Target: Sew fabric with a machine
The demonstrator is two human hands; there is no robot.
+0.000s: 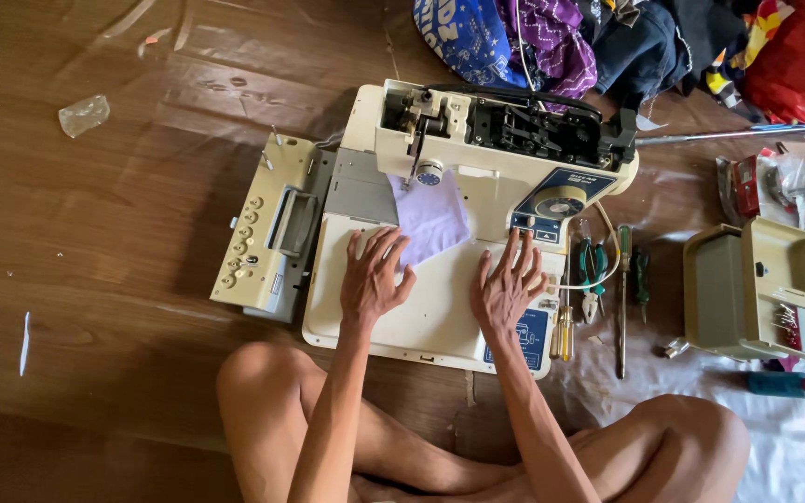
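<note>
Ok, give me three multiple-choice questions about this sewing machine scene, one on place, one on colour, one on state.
1. Where does the pale lilac cloth piece lie?
A under the needle of the cream sewing machine
B on the brown wooden floor
C in the beige tray

2. What colour are the plier handles?
A red
B green
C yellow

3. How are the hands placed?
A clenched
B gripping tools
C flat, fingers spread

Answers: 1 A, it sits below the needle arm. 2 B, green grips show. 3 C, left hand and right hand press open on the bed.
</note>
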